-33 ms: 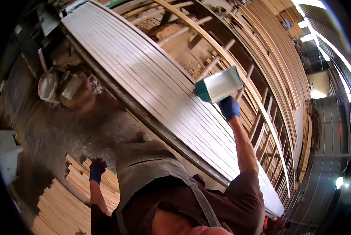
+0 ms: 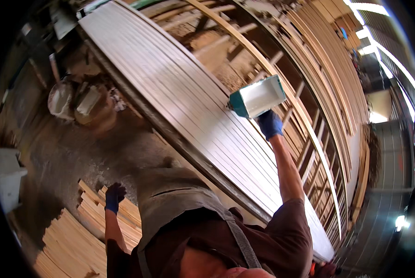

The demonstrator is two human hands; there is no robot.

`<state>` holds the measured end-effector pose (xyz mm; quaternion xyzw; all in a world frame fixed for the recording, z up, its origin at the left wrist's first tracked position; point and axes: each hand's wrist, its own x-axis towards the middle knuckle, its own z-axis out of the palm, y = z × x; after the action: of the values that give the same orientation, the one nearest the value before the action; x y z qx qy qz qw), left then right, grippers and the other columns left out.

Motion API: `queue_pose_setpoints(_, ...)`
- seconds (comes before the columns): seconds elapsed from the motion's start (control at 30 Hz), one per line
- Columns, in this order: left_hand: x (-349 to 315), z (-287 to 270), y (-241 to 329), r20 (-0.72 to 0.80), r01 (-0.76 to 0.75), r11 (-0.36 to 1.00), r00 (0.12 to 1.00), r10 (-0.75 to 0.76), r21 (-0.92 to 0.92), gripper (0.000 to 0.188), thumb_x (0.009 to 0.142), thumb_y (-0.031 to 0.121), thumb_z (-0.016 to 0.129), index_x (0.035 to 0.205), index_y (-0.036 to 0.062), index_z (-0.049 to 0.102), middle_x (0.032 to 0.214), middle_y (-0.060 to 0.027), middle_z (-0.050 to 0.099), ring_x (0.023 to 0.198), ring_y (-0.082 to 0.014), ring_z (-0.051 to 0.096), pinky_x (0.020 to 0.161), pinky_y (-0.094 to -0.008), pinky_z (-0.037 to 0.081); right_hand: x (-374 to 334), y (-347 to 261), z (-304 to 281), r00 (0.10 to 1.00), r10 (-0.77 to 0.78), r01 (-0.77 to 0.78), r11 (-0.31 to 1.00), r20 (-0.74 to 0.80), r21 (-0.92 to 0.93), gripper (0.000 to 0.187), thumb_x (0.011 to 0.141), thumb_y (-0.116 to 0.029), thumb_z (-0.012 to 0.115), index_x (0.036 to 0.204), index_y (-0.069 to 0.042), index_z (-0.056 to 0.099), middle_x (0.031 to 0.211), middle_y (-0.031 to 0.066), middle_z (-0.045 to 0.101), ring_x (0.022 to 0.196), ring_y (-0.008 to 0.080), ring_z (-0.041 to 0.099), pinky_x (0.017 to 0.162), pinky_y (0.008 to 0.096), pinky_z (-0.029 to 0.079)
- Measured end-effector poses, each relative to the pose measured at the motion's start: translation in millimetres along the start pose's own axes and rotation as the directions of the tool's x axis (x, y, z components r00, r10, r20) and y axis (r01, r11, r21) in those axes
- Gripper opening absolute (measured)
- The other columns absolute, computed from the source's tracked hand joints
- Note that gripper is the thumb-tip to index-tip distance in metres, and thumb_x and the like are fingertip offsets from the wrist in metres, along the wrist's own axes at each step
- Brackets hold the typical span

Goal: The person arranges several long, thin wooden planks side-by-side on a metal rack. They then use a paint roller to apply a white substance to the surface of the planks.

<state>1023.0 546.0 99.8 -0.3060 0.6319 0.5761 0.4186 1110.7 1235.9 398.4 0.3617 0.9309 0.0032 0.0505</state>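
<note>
My right hand (image 2: 271, 125), in a blue glove, grips a teal open-topped box (image 2: 263, 96) with a white inside by its near side. The box is tilted over the far edge of a long row of narrow white-coated wood strips (image 2: 170, 88), which lie side by side. Whether the box touches the strips I cannot tell. At my lower left, my left hand (image 2: 114, 197) in a dark blue glove hangs beside a stack of bare wood strips (image 2: 92, 208). Its fingers look loosely apart, with nothing visible in them.
Beyond the white strips runs a wooden rack (image 2: 258, 58) with crossbars and long boards (image 2: 318, 60). Two dirty buckets (image 2: 61, 99) with white residue stand on the floor at left. More bare strips (image 2: 73, 245) lie low at left, below a pale bin (image 2: 8, 176).
My right hand and the box have shifted slightly toward the upper left along the strips. My left hand has barely moved. The whole view has turned a little.
</note>
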Motion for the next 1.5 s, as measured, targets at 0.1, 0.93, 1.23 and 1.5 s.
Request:
queue_pose_setpoints(0.1, -4.6, -19.6, 53.2, 0.019, -0.063, 0.997, 0.998, 0.064, -0.044, 0.029, 0.093, 0.038, 0.063, 0.110, 0.0140, 0.065, 0.088, -0.0064, 0.072, 0.071, -0.0165, 0.068, 0.059, -0.0294, 0.049, 77.7, -90.4, -1.3, 0.975, -0.169, 0.191, 0.970, -0.146, 0.153, 0.036, 0.087, -0.042, 0.063, 0.106, -0.011, 0.070, 0.100, 0.0197, 0.069, 0.096, 0.0410, 0.065, 0.080, 0.0521, 0.051)
queue_pose_setpoints(0.93, 25.6, -238.7, 64.2, -0.164, 0.133, 0.827, 0.951, -0.261, -0.546, 0.037, 0.094, 0.042, 0.062, 0.114, 0.0111, 0.064, 0.092, -0.0081, 0.072, 0.073, -0.0166, 0.069, 0.062, -0.0278, 0.053, 98.5, -738.6, 222.9, 0.703, -0.706, 0.408, 0.499, 0.086, 0.764, 0.029, 0.085, -0.029, 0.068, 0.106, -0.009, 0.069, 0.105, 0.0167, 0.070, 0.098, 0.0396, 0.065, 0.078, 0.0451, 0.052)
queue_pose_setpoints(1.23, -84.4, -216.7, -45.5, -0.233, 0.424, 0.615, 0.664, -0.710, -0.665, 0.047, 0.096, 0.051, 0.053, 0.118, 0.0095, 0.058, 0.096, -0.0118, 0.072, 0.076, -0.0249, 0.070, 0.062, -0.0403, 0.053, 149.2, -797.2, 431.4, 0.675, -0.737, 0.412, 0.419, 0.038, 0.809, 0.028, 0.093, -0.031, 0.057, 0.110, -0.010, 0.066, 0.109, 0.0143, 0.068, 0.100, 0.0349, 0.065, 0.080, 0.0413, 0.052)
queue_pose_setpoints(1.5, -38.6, -239.0, 6.5, -0.230, 0.346, 0.723, 0.790, -0.568, -0.598, 0.034, 0.099, 0.037, 0.054, 0.114, 0.0074, 0.061, 0.103, -0.0176, 0.072, 0.083, -0.0293, 0.072, 0.071, -0.0413, 0.058, 145.7, -785.1, 450.1, 0.540, -0.792, 0.637, 0.606, 0.285, 0.476, 0.051, 0.098, -0.040, 0.048, 0.134, -0.005, 0.053, 0.145, 0.0161, 0.048, 0.135, 0.0302, 0.045, 0.109, 0.0389, 0.039)
